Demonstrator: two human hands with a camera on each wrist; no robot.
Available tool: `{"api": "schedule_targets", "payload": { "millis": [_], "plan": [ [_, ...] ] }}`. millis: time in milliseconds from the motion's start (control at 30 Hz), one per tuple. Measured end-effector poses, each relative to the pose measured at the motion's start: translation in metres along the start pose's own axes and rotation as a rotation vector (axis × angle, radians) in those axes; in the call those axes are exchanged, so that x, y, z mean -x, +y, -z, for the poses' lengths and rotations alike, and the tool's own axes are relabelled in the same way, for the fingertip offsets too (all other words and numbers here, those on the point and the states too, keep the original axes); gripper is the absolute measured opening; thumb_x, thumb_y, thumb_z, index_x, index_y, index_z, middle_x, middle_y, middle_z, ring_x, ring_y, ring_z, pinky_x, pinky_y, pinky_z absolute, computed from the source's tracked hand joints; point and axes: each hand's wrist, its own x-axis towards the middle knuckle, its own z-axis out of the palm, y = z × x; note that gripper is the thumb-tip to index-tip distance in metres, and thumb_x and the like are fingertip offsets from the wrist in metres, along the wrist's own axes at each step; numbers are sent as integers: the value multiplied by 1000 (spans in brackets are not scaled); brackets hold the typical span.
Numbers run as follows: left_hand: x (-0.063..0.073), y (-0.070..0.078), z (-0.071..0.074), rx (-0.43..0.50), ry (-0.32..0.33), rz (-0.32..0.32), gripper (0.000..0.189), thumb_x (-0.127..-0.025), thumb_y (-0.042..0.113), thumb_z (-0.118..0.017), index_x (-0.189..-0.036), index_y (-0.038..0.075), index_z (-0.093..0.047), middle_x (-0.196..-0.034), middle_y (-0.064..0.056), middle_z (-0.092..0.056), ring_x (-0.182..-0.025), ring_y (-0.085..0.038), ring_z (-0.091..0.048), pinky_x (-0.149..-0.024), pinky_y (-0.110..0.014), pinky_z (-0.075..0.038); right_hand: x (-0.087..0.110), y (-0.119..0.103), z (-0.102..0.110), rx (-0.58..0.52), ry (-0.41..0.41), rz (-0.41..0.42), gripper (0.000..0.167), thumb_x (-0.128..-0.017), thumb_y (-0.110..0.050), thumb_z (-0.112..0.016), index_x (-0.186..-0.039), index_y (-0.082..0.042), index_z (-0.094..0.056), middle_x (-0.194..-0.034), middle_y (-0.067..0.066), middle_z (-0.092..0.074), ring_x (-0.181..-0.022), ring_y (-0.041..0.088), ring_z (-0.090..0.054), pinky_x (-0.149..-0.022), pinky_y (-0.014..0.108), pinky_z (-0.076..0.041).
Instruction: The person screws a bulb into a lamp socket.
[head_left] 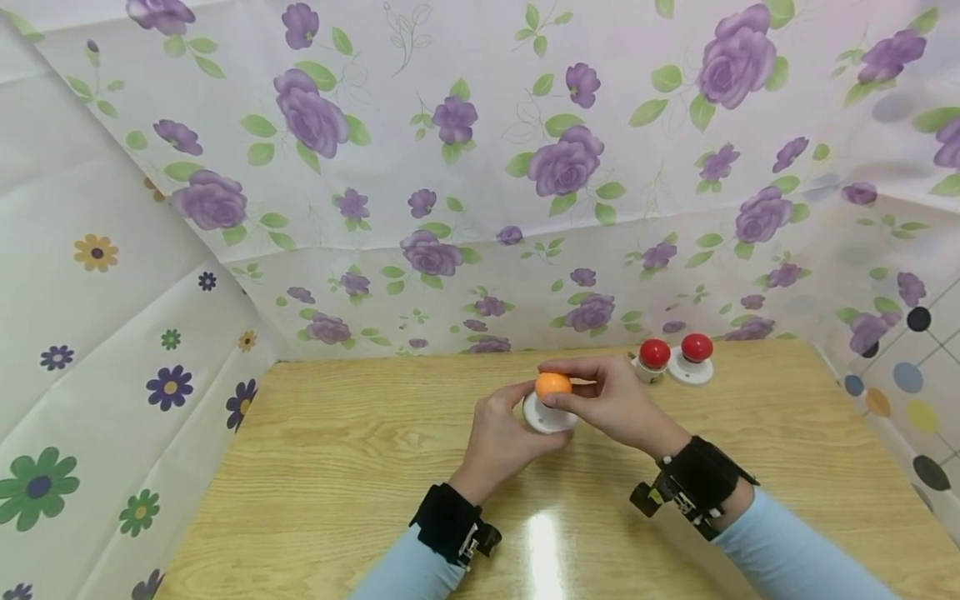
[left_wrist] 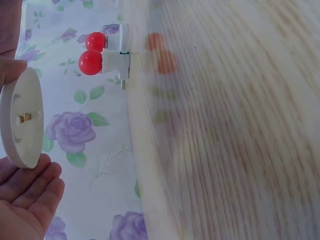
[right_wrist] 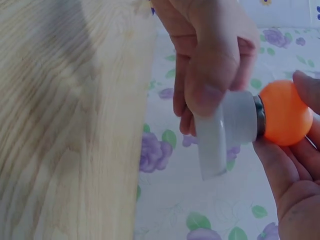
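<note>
My left hand (head_left: 501, 435) grips a white round lamp holder (head_left: 542, 417) by its base, with the thumb on one side and the fingers on the other. Brass contacts show on the underside of that base (left_wrist: 31, 117) in the left wrist view. An orange light bulb (head_left: 553, 386) sits in the socket, a dark metal band visible between bulb and holder in the right wrist view. My right hand (head_left: 611, 402) pinches the orange bulb (right_wrist: 286, 113) between thumb and fingers. Both hands hold the pair up above the wooden table.
Toward the back right of the wooden table (head_left: 360, 450) stand two red bulbs, one (head_left: 655, 354) in a small white holder and the other (head_left: 697, 347) on a round white base (head_left: 690, 369). A flowered sheet (head_left: 450, 200) hangs behind the table.
</note>
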Motion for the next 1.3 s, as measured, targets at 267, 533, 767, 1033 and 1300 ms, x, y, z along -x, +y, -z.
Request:
{"api": "schedule_targets", "payload": {
  "millis": [267, 533, 767, 1033, 1300],
  "plan": [
    [-1, 2, -2, 7, 36, 17, 54, -64, 42, -81, -114, 32, -63, -102, 15, -67, -92, 1, -62, -73, -23, -53, 1, 3, -5, 39, 88, 35, 36, -81, -25, -73, -115, -18, -67, -120, 5, -65, -107, 16, -63, -81, 29, -54],
    [-1, -2, 7, 50, -96, -2, 57, -64, 46, -81, -116, 32, -62, -109, 14, -66, -100, -3, -62, -81, -27, -53, 0, 4, 10, 115, -67, 70, 40, -81, -26, -72, -120, -21, -63, -124, -2, -62, -113, 15, -60, -88, 35, -52],
    [-3, -7, 10, 60, -173, 12, 59, -64, 43, -82, -119, 36, -59, -114, 16, -62, -105, -3, -59, -88, -30, -50, 0, -1, 13, 165, -156, 45, 46, -82, -27, -71, -126, -21, -59, -129, -4, -59, -117, 13, -56, -90, 30, -51],
    [-2, -8, 9, 54, -143, -22, 59, -64, 45, -82, -118, 34, -60, -112, 17, -64, -103, 0, -59, -85, -27, -51, 1, -1, 10, 101, -109, -15, 45, -80, -27, -74, -123, -17, -63, -125, 5, -62, -109, 12, -62, -84, 27, -54],
    [-1, -8, 6, 39, -88, -45, 58, -65, 46, -80, -118, 34, -60, -112, 15, -65, -103, 0, -60, -82, -26, -52, 1, 0, 7, 48, -79, 13, 44, -80, -22, -74, -122, -13, -62, -124, 7, -63, -107, 17, -64, -82, 29, -54]
  ]
}}
